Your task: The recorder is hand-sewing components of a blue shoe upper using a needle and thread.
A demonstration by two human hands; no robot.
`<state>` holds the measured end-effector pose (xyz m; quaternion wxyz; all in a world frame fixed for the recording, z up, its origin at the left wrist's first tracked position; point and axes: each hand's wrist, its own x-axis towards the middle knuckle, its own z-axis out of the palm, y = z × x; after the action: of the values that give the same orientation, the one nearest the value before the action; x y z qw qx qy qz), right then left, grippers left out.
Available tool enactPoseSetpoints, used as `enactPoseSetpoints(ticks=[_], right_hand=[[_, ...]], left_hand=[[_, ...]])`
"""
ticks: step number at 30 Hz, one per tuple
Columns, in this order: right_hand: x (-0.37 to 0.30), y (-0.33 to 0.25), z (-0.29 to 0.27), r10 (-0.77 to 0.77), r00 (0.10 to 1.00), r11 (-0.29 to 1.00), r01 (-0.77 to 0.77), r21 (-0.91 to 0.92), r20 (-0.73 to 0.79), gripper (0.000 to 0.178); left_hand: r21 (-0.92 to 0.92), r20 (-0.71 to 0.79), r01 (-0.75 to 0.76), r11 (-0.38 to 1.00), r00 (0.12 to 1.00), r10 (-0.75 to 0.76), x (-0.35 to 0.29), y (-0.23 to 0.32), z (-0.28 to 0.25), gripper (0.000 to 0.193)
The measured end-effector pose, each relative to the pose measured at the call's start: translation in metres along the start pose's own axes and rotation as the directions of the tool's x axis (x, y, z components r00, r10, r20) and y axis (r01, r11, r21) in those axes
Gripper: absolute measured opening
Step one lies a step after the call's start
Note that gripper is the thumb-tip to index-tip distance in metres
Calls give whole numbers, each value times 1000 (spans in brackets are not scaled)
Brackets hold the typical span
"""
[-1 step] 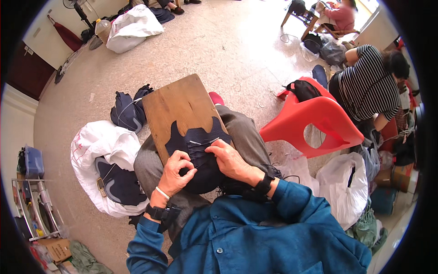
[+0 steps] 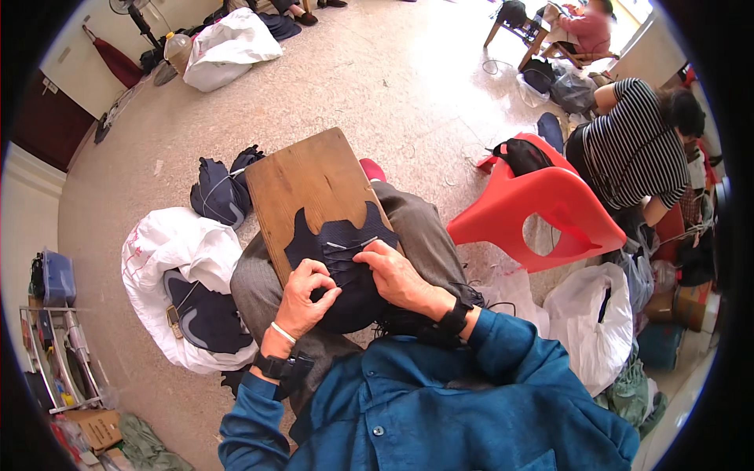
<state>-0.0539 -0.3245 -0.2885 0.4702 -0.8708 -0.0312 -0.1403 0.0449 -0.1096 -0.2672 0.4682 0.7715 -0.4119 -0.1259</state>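
Note:
A navy blue shoe upper (image 2: 357, 294) lies on a wooden board (image 2: 306, 169) across my lap. Dark laces (image 2: 338, 265) zigzag over its middle opening. My right hand (image 2: 399, 275) rests on the upper's right side, its thumb and forefinger pinching a thin light metal rod (image 2: 366, 242) that lies across the top of the lacing. Whether the rod has a hooked tip is too small to tell. At the lower left of the lacing, my left hand (image 2: 305, 297) is closed in a pinch. Anything between those fingertips is too small to make out.
Left of my knee, a white sack (image 2: 184, 235) holds more dark shoe uppers (image 2: 212, 318); a tied navy bundle (image 2: 216, 192) sits beyond. A red plastic stool (image 2: 503, 216) stands at my right, near a white bag (image 2: 589, 314) and a person in a striped shirt (image 2: 640, 145).

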Motion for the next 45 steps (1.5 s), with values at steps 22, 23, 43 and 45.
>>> enactPoseSetpoints(ticks=[22, 23, 43, 45], right_hand=[[10, -39, 21, -202, 972, 929, 229, -291, 120, 18], [11, -35, 28, -204, 972, 928, 231, -293, 121, 18], [-16, -21, -9, -114, 981, 978, 138, -155, 155, 14], [-19, -18, -10, -93, 985, 979, 116, -167, 143, 16]], left_hand=[[56, -269, 125, 991, 958, -105, -22, -4, 17, 17], [59, -275, 122, 991, 956, -101, -22, -3, 18, 18], [292, -212, 98, 951, 977, -35, -12, 14, 21, 15], [475, -140, 88, 876, 990, -24, -4, 19, 24, 16]])
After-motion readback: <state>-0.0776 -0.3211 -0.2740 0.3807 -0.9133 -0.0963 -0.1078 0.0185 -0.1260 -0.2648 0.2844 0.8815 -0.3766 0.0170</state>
